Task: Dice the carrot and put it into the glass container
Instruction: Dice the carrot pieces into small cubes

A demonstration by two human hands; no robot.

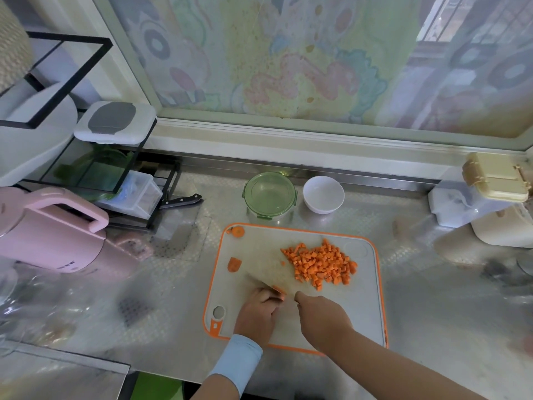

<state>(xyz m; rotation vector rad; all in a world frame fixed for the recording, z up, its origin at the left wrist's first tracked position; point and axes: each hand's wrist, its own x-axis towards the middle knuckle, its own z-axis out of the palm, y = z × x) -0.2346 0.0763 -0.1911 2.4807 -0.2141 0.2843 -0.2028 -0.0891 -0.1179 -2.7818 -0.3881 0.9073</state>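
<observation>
Head view: pinching carrot stub point(278, 291) with left grip point(260, 308), clasping blurred, probable knife point(259, 280) with right grip point(323, 316); keep stub steady, cuts even.

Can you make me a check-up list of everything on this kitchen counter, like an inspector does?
Surface: steel counter, cutting board on it.
Job's things: diced carrot heaped on the board; carrot offcuts at its left; glass container behind, green lid on.
Clutter: white bowl, pink kettle, spare knife left of the container.
Grips: left hand holds a carrot piece; right hand grips the knife, blade blurred.
Cables: nothing seen.
Surroundings: window with patterned film behind; storage boxes at right.
</observation>
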